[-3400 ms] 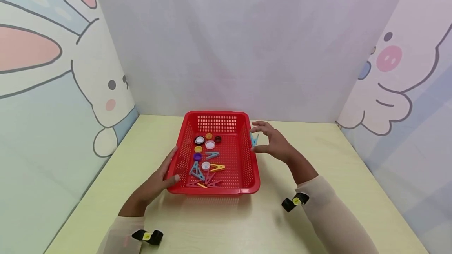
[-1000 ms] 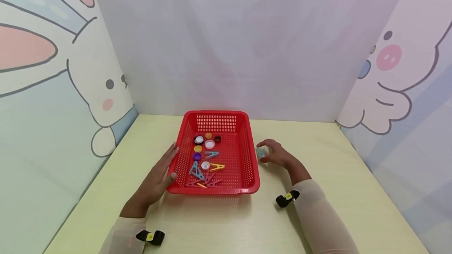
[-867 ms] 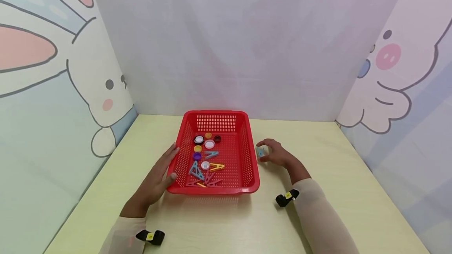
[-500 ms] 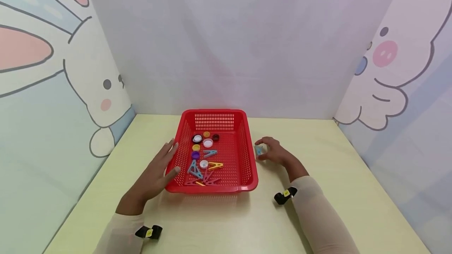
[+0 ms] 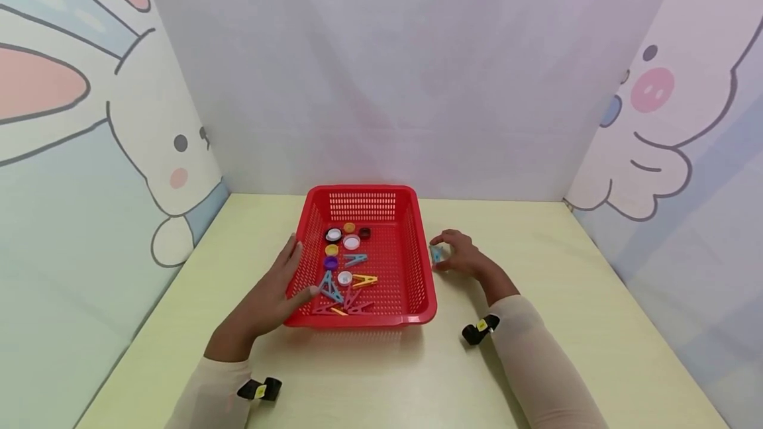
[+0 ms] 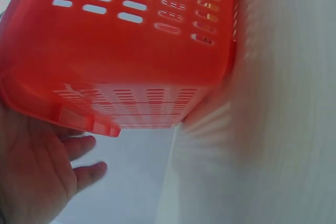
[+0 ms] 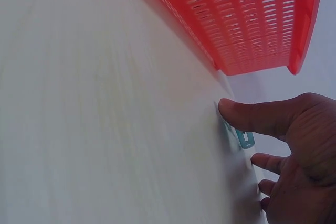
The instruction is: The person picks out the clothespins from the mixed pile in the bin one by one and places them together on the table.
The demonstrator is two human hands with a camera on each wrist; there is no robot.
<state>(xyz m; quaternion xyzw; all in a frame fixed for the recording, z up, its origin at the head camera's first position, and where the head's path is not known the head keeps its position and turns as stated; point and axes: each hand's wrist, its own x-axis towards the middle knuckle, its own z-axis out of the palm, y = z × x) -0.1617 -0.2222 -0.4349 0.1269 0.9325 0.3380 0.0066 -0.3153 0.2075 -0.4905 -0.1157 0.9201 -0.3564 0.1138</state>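
A red plastic basket (image 5: 420,315) stands on the table, holding blue, yellow and dark pink clothespins and several small round caps. My left hand (image 5: 262,303) rests at its left rim with the fingers extended along the outside. The thumb reaches over the front left corner; in the left wrist view the hand (image 6: 37,169) lies beside the rim with the thumb hidden. Just right of the basket, low at the tabletop, my right hand (image 5: 467,258) pinches a light blue clothespin (image 5: 437,254) between thumb and fingers. In the right wrist view the thumb partly covers this clothespin (image 7: 245,138).
The pale wooden table (image 5: 381,376) extends around the basket on all sides. A light cloth wall (image 5: 381,85) rises behind it. Side panels with a cartoon rabbit (image 5: 173,171) and a pink-nosed animal (image 5: 650,118) flank the table.
The right hand has brought the blue clothespin down from beside the basket's right rim to the tabletop. My left thumb has shifted farther in over the basket's corner.
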